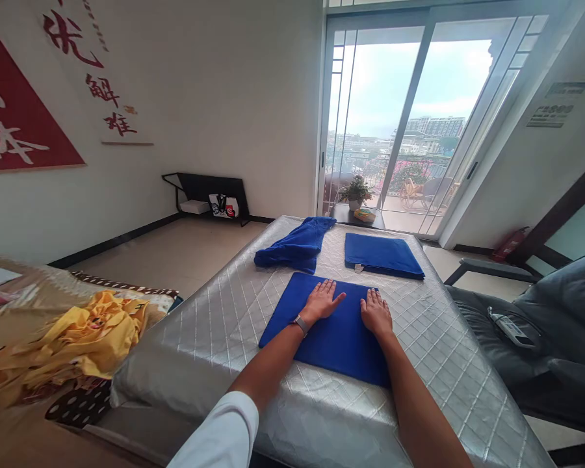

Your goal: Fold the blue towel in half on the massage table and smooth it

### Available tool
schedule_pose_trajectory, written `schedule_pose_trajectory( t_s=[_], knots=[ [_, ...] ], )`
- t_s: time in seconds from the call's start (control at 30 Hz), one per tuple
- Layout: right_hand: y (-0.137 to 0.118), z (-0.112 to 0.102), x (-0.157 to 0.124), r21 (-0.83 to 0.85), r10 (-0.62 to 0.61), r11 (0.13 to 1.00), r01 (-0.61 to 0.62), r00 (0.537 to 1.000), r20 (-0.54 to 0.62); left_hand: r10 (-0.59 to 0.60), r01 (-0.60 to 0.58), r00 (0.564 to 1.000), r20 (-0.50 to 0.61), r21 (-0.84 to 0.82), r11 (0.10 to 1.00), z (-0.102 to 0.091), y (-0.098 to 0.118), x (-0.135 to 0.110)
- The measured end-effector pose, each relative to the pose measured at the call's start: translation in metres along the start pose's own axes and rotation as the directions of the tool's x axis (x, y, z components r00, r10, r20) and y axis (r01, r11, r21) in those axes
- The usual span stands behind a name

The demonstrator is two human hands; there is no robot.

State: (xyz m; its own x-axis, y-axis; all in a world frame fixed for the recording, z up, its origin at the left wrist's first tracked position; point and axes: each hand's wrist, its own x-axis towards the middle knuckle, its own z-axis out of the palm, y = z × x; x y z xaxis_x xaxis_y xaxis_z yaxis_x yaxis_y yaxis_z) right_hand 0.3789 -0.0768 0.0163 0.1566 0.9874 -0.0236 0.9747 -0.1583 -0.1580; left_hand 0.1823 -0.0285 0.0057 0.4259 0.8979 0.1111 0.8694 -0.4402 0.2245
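Live on my feed: the left hand (322, 302), a watch (301, 324) on its wrist, and the right hand (376, 313) lie open, palms down and fingers spread, clenching nothing, on a folded blue towel (329, 331). That towel sits on a silver quilted mattress (439, 364), toward the near end. Farther along, a neatly folded blue towel (383, 255) lies just beside a rumpled blue towel (295, 244). Off left, yellow cloth (85, 338) sits on a patterned bedspread (29, 292).

Left hand (322, 302), right hand (376, 313) flat, palms down; arms (268, 367) extended forward.
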Motion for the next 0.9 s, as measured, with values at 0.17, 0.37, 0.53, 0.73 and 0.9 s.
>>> schedule_pose_trajectory(
  t_s=[0.17, 0.37, 0.53, 0.73, 0.9],
  knots=[
    [0.001, -0.002, 0.0, -0.003, 0.009, 1.0, -0.009, 1.0, 0.01, -0.164, 0.164, 0.986, -0.024, 0.013, 0.986, -0.016, -0.064, -0.021],
    [0.001, 0.001, 0.001, -0.002, 0.014, 1.0, -0.014, 1.0, -0.01, -0.234, 0.235, 0.97, -0.061, 0.011, 0.972, -0.023, -0.09, -0.032],
    [-0.001, -0.004, 0.002, -0.007, 0.023, 1.0, -0.023, 1.0, -0.021, -0.239, 0.239, 0.969, -0.066, -0.003, 0.971, -0.025, -0.082, -0.032],
    [-0.003, -0.011, -0.025, -0.1, -0.015, 0.995, 0.01, 0.999, -0.051, -0.246, 0.246, 0.966, -0.079, -0.009, 0.969, -0.027, -0.081, -0.033],
    [0.001, -0.001, -0.063, -0.122, -0.074, 0.99, 0.072, 0.997, -0.009, -0.236, 0.237, 0.967, -0.099, -0.005, 0.972, -0.023, -0.082, -0.032]
  ],
)
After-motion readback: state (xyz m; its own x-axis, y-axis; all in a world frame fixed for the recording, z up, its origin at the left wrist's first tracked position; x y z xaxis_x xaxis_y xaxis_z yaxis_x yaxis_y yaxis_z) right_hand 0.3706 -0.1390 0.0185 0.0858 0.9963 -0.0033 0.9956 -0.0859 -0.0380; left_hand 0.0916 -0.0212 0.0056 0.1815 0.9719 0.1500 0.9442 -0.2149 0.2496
